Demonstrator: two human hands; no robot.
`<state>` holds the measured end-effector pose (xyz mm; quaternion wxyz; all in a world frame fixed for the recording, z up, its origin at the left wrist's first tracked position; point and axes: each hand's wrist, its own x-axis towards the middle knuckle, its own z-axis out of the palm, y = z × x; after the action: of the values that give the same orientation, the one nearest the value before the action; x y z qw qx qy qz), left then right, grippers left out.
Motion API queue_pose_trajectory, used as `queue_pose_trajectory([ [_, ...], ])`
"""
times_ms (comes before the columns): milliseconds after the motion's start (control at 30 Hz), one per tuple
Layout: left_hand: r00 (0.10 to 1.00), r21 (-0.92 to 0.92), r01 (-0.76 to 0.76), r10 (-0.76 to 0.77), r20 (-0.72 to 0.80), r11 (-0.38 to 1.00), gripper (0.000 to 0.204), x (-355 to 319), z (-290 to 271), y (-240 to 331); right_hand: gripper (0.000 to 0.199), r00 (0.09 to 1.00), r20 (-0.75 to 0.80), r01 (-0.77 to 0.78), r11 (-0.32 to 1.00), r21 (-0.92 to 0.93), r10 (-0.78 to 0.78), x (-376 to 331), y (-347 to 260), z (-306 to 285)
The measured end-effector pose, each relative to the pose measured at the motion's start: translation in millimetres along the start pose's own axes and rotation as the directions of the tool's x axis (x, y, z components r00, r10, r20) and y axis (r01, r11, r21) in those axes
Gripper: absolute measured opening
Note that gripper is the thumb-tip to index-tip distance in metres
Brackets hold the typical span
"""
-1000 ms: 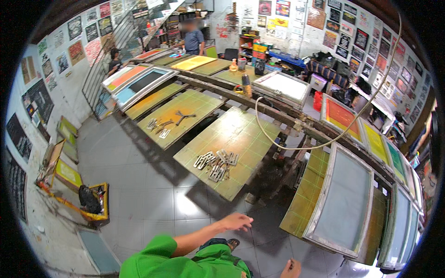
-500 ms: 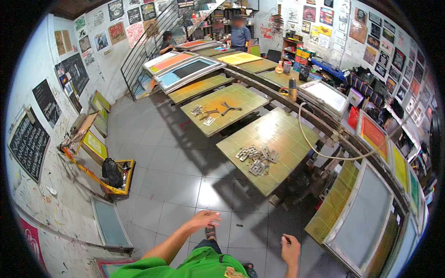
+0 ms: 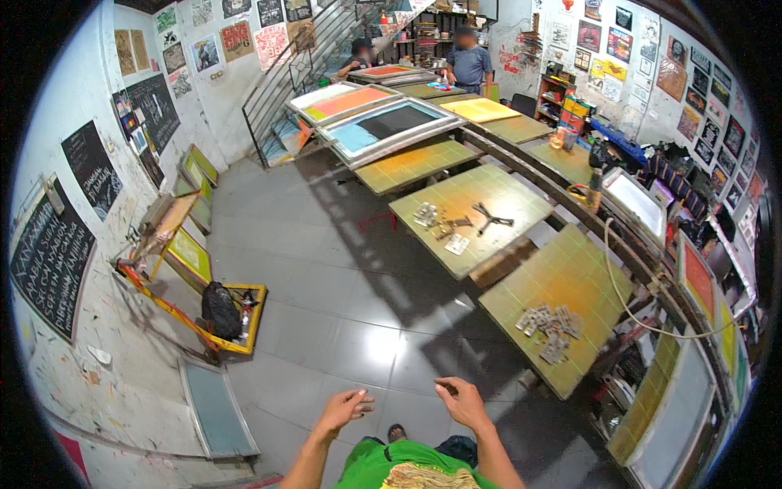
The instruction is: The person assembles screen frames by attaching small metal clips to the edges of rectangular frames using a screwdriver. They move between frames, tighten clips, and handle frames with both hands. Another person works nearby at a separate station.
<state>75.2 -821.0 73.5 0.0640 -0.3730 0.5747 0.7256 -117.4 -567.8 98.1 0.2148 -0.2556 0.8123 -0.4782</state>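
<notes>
The lower edge cuts off the green shirt and both forearms. Whether the right hand pinches anything cannot be told. A standing co-worker's face is blurred; screen frames hide another person's lower body. The metal pieces are too small to identify.

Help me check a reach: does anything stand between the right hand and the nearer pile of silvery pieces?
Nothing visible: only tiled floor and the edge of the board show between the right hand and the silvery pieces, though their heights are hard to compare.
</notes>
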Motion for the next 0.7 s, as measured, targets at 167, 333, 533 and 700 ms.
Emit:
queue_pose_trajectory([
  [167,0.996,-0.194,0.026,-0.042,-0.083,0.981,0.056,21.5,-57.8,3.6,0.037,0.982,0.177,-0.049,0.997,-0.054,0.058,73.4,-2.0,48.1],
  [333,0.994,-0.285,0.054,-0.079,-0.077,0.957,0.057,71.4,-87.4,35.8,0.041,0.956,0.276,-0.093,0.995,-0.029,0.098,148.9,-3.3,69.1],
  [533,0.989,-0.257,0.074,-0.104,-0.105,0.964,0.053,167.0,-132.8,117.9,0.041,0.959,0.265,-0.097,0.995,-0.035,0.103,290.9,-1.1,87.3],
  [700,0.99,-0.255,0.021,-0.055,-0.129,0.967,0.052,248.5,-184.0,202.9,0.044,0.965,0.245,0.084,0.996,0.03,-0.089,447.0,-55.3,104.1],
])
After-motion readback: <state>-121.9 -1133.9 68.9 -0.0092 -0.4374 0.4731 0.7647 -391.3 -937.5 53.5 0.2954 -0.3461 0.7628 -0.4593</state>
